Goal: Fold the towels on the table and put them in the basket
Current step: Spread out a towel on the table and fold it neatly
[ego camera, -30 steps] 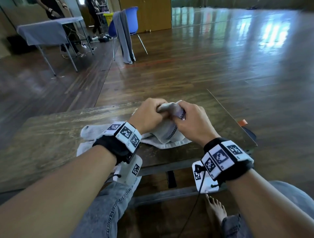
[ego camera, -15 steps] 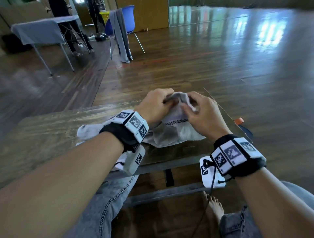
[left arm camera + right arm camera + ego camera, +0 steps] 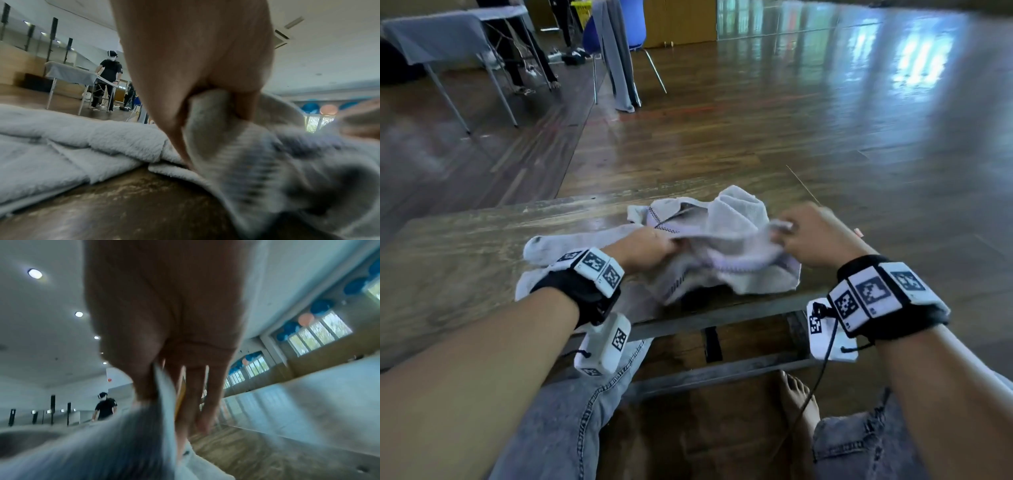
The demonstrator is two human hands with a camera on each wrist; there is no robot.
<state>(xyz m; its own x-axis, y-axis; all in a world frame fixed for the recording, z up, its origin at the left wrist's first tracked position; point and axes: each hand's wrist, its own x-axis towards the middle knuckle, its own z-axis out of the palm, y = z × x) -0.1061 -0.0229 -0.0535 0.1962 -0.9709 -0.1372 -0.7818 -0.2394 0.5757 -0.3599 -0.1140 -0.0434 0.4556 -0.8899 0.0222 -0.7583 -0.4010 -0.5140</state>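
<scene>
A crumpled pale grey towel [image 3: 736, 219] with a dark stitched band lies on the wooden table [image 3: 465, 246] near its front right corner. My left hand [image 3: 650, 245] pinches one end of its edge, and the left wrist view shows the towel [image 3: 207, 123] bunched between thumb and fingers. My right hand [image 3: 808, 233] pinches the other end, where the towel [image 3: 164, 395] runs between thumb and fingers. The edge is stretched between both hands just above the table. A second light towel [image 3: 571, 243] lies under my left wrist. No basket is in view.
The table's right edge [image 3: 808, 192] is close to my right hand. A small orange object [image 3: 859, 233] shows just past that edge. Across the wooden floor stand a grey-covered table [image 3: 445, 37], a blue chair with draped cloth [image 3: 619, 44], and a person [image 3: 109, 76].
My hands were together on the bunched towel and have moved apart, the right one to the right, spreading the towel's edge between them. The towel has opened out on the table.
</scene>
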